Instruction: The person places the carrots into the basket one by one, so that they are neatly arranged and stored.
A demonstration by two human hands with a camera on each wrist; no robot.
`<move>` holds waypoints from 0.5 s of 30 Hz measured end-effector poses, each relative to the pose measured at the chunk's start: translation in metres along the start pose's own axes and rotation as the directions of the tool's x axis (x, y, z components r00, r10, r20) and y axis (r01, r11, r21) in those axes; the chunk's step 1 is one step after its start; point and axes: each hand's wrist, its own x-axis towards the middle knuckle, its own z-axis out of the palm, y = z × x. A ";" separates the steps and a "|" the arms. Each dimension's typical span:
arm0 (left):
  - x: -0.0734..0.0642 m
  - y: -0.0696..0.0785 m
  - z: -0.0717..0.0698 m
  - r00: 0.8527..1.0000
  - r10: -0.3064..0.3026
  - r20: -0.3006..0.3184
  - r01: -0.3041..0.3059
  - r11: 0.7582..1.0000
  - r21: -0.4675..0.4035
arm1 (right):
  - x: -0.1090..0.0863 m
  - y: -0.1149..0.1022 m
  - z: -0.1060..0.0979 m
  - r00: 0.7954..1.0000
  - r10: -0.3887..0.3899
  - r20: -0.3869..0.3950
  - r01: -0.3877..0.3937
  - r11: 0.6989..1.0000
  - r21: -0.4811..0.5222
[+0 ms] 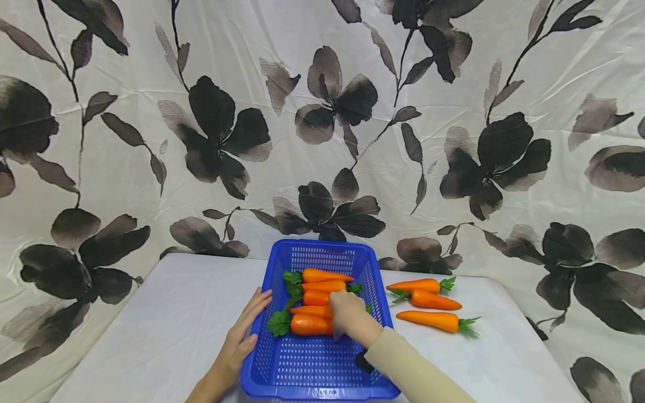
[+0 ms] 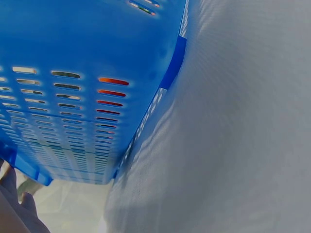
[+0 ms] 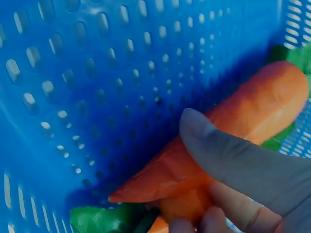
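A blue perforated plastic basket (image 1: 322,393) stands on the white table, with several orange carrots (image 1: 327,275) lying crosswise inside in a row. My right hand (image 1: 351,316) reaches into it and grips the nearest carrot (image 3: 262,104), the thumb lying across its upper side and the other fingers below it. That carrot's tip points toward the basket's right wall, and its green leaves (image 1: 279,323) lie toward the left. My left hand (image 1: 235,341) touches the left side of the basket near the rim with its fingers extended. In the left wrist view, orange shows through the wall slots.
On the table (image 1: 201,302) to the right of the basket lie three more carrots (image 1: 428,319) with green tops. A white cloth with dark flowers (image 1: 332,106) hangs behind the table. A small black object (image 1: 363,361) sits by my right wrist.
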 end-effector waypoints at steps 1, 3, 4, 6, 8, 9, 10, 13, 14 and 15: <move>0.000 0.000 0.000 1.000 -0.001 0.001 0.001 1.000 0.001 | 0.000 -0.001 0.000 1.000 0.012 0.009 -0.012 1.000 -0.006; 0.000 -0.001 0.000 1.000 -0.002 0.001 0.002 1.000 0.003 | -0.001 -0.003 0.001 0.999 0.032 0.034 -0.032 0.999 -0.016; 0.000 -0.002 0.000 1.000 -0.002 0.000 0.002 1.000 0.003 | -0.001 -0.003 0.000 0.998 0.041 0.046 -0.041 0.999 -0.019; 0.000 -0.002 0.000 1.000 0.002 -0.003 -0.002 1.000 0.001 | -0.001 -0.004 0.000 0.997 0.051 0.064 -0.049 0.999 -0.023; 0.000 -0.003 0.001 1.000 0.008 -0.005 -0.008 1.000 -0.002 | 0.000 -0.004 -0.001 0.997 0.044 0.066 -0.043 0.999 -0.013; 0.000 -0.003 0.000 1.000 0.012 -0.006 -0.012 1.000 -0.003 | 0.000 -0.003 -0.001 0.998 0.032 0.060 -0.031 0.999 -0.008; 0.000 -0.003 0.000 1.000 0.016 -0.006 -0.016 1.000 -0.004 | 0.000 -0.003 -0.002 0.998 0.013 0.055 -0.013 1.000 0.001; 0.000 -0.003 0.000 1.000 0.019 -0.003 -0.019 1.000 -0.003 | 0.000 -0.002 -0.003 0.998 -0.054 0.040 0.051 0.996 0.071; 0.000 -0.003 0.000 1.000 0.017 -0.003 -0.017 1.000 -0.002 | 0.000 -0.002 -0.003 0.996 -0.076 0.037 0.072 0.993 0.098; 0.000 -0.002 0.000 1.000 0.014 -0.002 -0.014 1.000 -0.001 | 0.000 -0.002 -0.003 0.995 -0.095 0.034 0.090 0.989 0.115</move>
